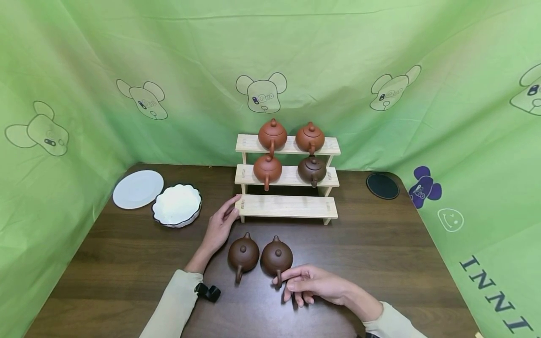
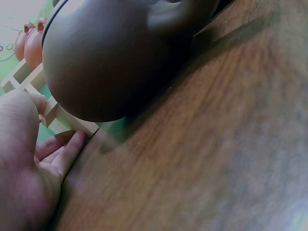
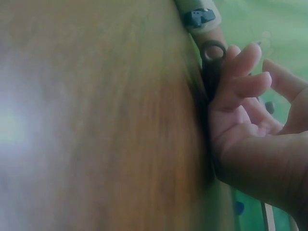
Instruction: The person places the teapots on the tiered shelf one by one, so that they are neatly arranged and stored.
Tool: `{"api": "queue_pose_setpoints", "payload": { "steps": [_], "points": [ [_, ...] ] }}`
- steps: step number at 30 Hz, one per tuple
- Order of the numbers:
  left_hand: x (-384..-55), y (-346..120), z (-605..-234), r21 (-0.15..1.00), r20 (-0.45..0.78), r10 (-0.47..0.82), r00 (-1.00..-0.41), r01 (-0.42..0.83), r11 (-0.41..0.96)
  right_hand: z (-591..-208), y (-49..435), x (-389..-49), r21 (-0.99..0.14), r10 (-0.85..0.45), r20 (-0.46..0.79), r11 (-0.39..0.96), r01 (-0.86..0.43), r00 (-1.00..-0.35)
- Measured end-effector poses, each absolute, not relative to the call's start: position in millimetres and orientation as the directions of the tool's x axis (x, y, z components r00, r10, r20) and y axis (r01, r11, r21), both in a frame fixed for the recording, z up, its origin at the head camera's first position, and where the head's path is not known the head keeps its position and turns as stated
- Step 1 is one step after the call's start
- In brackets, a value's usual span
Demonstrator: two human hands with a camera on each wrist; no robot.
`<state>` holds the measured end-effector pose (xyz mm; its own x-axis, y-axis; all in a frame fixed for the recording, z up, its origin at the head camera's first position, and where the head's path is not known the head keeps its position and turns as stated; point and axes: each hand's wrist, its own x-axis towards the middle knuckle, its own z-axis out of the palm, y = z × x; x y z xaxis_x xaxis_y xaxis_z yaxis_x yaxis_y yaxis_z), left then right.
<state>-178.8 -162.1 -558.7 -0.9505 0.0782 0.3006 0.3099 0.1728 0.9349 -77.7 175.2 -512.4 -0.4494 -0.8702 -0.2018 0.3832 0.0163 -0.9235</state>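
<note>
Two dark brown teapots stand side by side on the table, handles toward the person. My right hand (image 1: 317, 284) is at the handle of the right dark teapot (image 1: 275, 256), index finger hooked behind it and thumb beside it, other fingers loosely bent. The left dark teapot (image 1: 243, 252) fills much of the left wrist view. My left hand (image 1: 220, 227) touches the left end of the bottom step on the pale wooden stand (image 1: 287, 206), fingers extended. In the right wrist view, a dark handle ring (image 3: 214, 42) shows beside my right fingers.
Two reddish teapots, left (image 1: 270, 136) and right (image 1: 310, 139), top the stand. Its middle step bears another reddish teapot (image 1: 267, 169) and a dark one (image 1: 312, 170). A white plate (image 1: 137, 189) and scalloped bowl (image 1: 176, 205) stand left; a black coaster (image 1: 382, 186) lies right.
</note>
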Motion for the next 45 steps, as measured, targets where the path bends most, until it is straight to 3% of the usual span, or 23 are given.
{"api": "queue_pose_setpoints", "payload": {
  "steps": [7,16,23,27,36,45],
  "points": [
    [-177.8,-159.2,-552.0,0.955,0.211,0.067,-0.975,0.22,0.2,-513.5,169.7,-75.6,-0.911,-0.865,-0.201,-0.008,0.413,-0.459],
    [-178.3,-161.2,-559.1,0.931,0.318,0.084,-0.944,0.328,0.159,-512.8,162.7,-70.8,-0.914,-0.74,-0.288,0.024,0.405,-0.608],
    [-174.2,-157.8,-548.7,0.951,0.226,0.075,-0.971,0.237,0.2,-511.2,161.8,-68.8,-0.933,-0.679,-0.277,0.022,0.359,-0.679],
    [-172.2,-155.8,-541.7,0.959,0.166,0.067,-0.984,0.177,0.221,-511.1,161.7,-68.7,-0.947,-0.667,-0.249,0.016,0.321,-0.702],
    [-178.6,-161.2,-558.0,0.94,0.273,0.074,-0.959,0.282,0.192,-510.3,163.3,-69.1,-0.96,-0.653,-0.229,0.028,0.279,-0.721],
    [-171.0,-158.8,-542.2,0.938,0.217,0.063,-0.974,0.226,0.262,-503.0,159.5,-74.0,-0.978,-0.617,-0.196,0.07,0.194,-0.762]
  ]
}}
